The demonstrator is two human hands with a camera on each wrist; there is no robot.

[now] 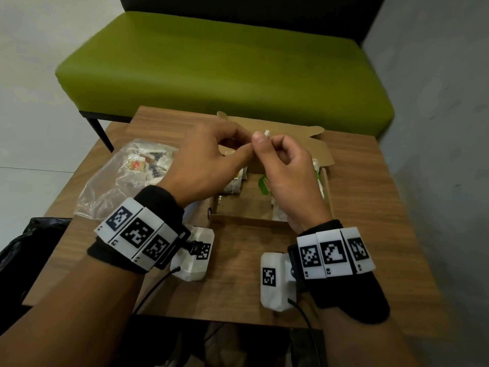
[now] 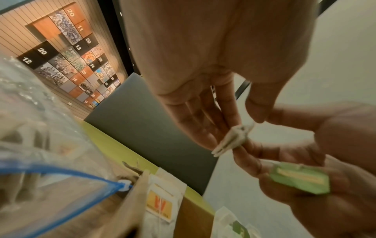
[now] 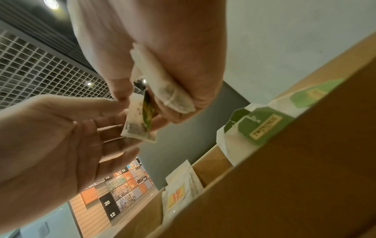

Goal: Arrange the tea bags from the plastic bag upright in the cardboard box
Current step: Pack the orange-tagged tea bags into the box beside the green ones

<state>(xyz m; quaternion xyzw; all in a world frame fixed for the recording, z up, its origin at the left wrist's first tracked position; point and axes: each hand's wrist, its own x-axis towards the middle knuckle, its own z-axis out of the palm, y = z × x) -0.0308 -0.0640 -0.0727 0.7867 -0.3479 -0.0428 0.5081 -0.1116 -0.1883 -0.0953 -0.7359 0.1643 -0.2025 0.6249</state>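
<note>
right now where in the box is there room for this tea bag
Bare floor in the box middle, between the yellow-tag bags at left and green-tag bags at right. Both sides are crowded. The hands hold the tea bag above.

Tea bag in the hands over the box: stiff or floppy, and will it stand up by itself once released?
Probably floppy: the tea bag looks like thin paper, creased where the right hand and left hand pinch it. Likely very light, given how little leaf shows. It may flop alone; bags in the cardboard box lean on the dividers.
</note>
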